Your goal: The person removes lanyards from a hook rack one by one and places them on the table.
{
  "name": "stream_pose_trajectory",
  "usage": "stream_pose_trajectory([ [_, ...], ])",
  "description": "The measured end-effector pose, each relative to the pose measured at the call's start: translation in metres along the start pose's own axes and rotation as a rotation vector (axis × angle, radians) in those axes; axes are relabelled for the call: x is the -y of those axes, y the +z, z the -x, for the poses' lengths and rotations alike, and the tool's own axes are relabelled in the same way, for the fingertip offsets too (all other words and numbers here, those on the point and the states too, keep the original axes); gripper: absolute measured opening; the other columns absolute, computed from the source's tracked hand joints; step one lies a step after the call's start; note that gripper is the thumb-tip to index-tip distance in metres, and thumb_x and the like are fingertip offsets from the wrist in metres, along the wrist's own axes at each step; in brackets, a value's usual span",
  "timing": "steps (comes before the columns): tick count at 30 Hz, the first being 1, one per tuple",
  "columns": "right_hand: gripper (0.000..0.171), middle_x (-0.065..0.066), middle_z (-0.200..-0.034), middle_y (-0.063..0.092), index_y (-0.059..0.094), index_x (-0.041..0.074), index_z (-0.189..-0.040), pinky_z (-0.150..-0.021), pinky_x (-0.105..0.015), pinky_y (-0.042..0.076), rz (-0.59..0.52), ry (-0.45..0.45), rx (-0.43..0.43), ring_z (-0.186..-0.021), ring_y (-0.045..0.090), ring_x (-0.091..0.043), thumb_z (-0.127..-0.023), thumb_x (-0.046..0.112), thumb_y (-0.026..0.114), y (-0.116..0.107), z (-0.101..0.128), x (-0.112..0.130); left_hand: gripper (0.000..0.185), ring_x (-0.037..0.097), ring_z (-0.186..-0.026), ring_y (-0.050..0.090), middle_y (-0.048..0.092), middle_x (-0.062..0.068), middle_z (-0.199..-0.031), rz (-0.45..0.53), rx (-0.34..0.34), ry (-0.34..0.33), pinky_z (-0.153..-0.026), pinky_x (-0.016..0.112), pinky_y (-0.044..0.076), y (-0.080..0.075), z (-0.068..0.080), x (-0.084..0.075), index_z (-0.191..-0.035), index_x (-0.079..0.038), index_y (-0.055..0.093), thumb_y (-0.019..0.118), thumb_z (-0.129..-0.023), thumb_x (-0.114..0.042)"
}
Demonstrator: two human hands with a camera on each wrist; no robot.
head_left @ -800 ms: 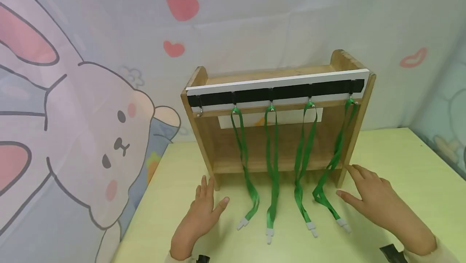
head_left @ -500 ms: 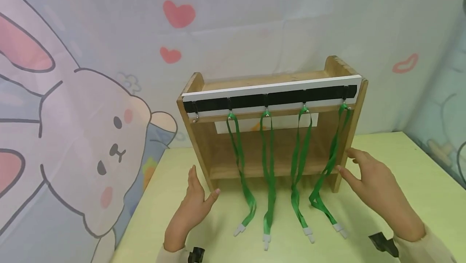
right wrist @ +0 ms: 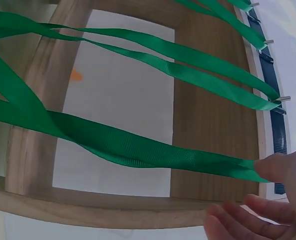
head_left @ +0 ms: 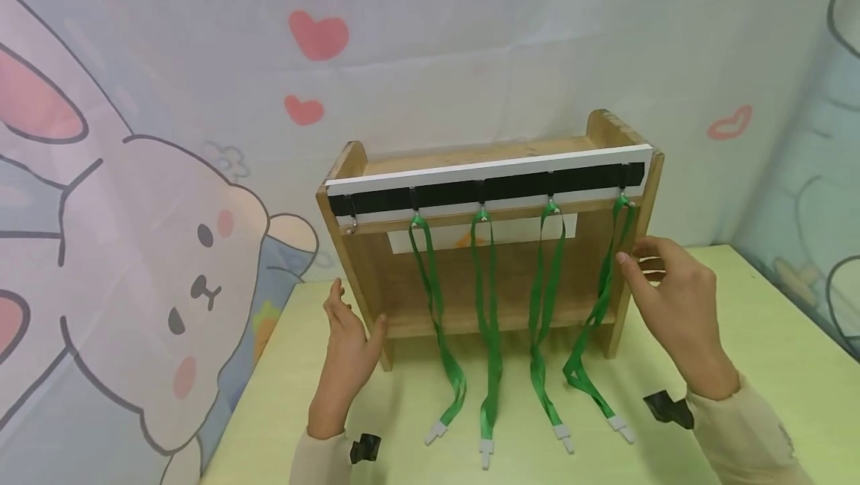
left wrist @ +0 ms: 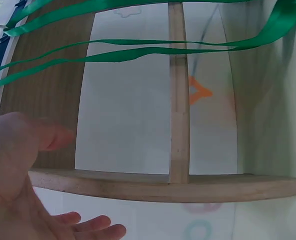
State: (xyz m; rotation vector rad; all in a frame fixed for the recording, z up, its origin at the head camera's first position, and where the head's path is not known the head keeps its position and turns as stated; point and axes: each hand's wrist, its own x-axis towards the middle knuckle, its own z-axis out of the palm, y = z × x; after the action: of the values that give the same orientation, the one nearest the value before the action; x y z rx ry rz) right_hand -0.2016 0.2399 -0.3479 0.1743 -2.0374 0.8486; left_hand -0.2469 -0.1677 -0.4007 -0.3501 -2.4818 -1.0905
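A small wooden rack stands in the middle of the head view on a pale green tabletop, against a backdrop printed with a cartoon rabbit and pink hearts.

A black strip with hooks runs along the rack's top front edge. Four green lanyards hang from it side by side, their loose ends trailing onto the tabletop toward the bottom of the frame, each ending in a white clip.

Your left hand is at the lower left corner of the rack, fingers straight and relaxed, the palm lying against the left side panel and the thumb at its front edge. In the left wrist view the hand shows spread beside the wood.

Your right hand is at the right side panel, about halfway up, fingers loosely extended. In the right wrist view the thumb touches the rightmost lanyard where it crosses the panel's edge; whether you pinch it cannot be told.
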Motion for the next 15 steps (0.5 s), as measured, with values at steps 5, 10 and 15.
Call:
stream_pose_trajectory([
  [5, 0.021, -0.02, -0.093, 0.071, 0.068, -0.008, -0.101, -0.072, 0.0, 0.039, -0.019, -0.008, -0.092, -0.074, 0.069, -0.03, -0.087, 0.003, 0.078, 0.006, -0.005, 0.002, 0.067, 0.043, -0.109, 0.048, 0.035, 0.029, -0.128, 0.05, -0.117, -0.043, -0.073, 0.048, 0.048, 0.004, -0.015, 0.0, -0.145, 0.005, 0.015, 0.062, -0.097, -0.005],
  [10, 0.021, -0.018, -0.086, 0.069, 0.067, -0.008, -0.095, -0.069, -0.001, 0.04, -0.03, 0.001, -0.138, -0.074, 0.055, 0.007, -0.085, 0.004, 0.081, 0.015, -0.009, 0.005, 0.056, 0.039, -0.098, 0.053, 0.046, 0.026, -0.116, 0.109, -0.191, -0.084, -0.073, 0.045, 0.047, 0.007, -0.026, 0.0, -0.134, 0.003, 0.028, 0.065, -0.092, -0.003],
  [15, 0.017, -0.017, -0.076, 0.068, 0.067, -0.008, -0.088, -0.067, -0.003, 0.037, 0.0, -0.007, -0.157, -0.068, 0.054, 0.001, -0.086, 0.004, 0.08, 0.024, -0.013, 0.006, 0.045, 0.038, -0.09, 0.057, 0.054, 0.026, -0.11, 0.115, -0.254, -0.061, -0.071, 0.046, 0.05, 0.008, -0.033, 0.003, -0.128, 0.004, 0.037, 0.062, -0.09, 0.0],
])
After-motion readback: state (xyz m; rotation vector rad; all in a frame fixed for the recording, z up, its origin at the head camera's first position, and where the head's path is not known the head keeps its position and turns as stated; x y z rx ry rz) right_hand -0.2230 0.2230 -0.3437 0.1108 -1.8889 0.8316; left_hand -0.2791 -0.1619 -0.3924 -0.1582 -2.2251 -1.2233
